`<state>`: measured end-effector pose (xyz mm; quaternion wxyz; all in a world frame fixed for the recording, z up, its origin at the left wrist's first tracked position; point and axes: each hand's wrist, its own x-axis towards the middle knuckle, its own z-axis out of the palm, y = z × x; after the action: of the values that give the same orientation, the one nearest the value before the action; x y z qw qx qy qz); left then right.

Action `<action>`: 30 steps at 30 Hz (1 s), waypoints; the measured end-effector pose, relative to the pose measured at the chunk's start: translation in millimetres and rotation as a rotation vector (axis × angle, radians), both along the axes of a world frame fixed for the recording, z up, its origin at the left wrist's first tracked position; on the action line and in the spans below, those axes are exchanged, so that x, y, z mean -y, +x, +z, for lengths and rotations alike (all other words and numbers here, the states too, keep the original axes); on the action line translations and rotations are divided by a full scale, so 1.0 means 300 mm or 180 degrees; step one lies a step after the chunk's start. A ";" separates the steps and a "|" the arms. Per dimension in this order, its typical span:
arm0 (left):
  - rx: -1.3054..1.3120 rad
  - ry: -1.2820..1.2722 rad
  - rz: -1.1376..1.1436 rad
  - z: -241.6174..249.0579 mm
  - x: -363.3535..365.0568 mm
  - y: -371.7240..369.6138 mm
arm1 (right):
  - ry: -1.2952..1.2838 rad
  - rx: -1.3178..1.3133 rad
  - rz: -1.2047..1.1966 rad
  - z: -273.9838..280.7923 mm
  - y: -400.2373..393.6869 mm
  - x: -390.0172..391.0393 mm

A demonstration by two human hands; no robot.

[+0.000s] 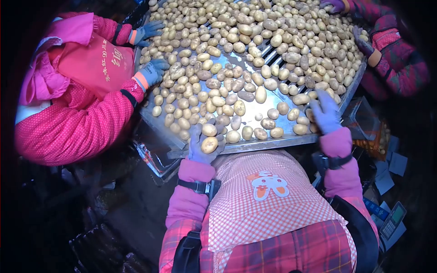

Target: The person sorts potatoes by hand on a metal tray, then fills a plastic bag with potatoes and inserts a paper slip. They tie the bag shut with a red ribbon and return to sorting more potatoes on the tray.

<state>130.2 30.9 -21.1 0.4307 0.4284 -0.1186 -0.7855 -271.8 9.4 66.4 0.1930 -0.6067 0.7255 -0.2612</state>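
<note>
At the metal table's near left edge, my left hand [196, 144] in a purple-grey glove is turned palm up, its fingers curled around two potatoes. The lower potato [209, 145] sits in the palm, and the other potato [209, 130] rests just above it. My right hand [326, 112], also gloved, is at the table's right edge with its fingers stretched out over the nearest potatoes; I see nothing held in it. Many yellow-brown potatoes [261, 94] lie between my hands on the shiny metal table [257, 111], some darker than others.
A co-worker in pink at the left has both gloved hands [152, 73] on the potatoes. Another person's gloved hand [363, 42] is at the right edge. Metal bars [274, 55] show under the heap. A device with a keypad [393, 220] stands low at the right.
</note>
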 end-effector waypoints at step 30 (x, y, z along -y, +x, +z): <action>0.0120 -0.0365 -0.0126 -0.100 0.012 0.011 | 0.1760 -0.1771 0.0745 -0.095 0.024 0.197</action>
<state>133.6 27.5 -50.9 0.4365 0.4153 -0.1800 -0.7775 -264.8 -49.6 37.9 0.1736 -0.6580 0.7190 0.1415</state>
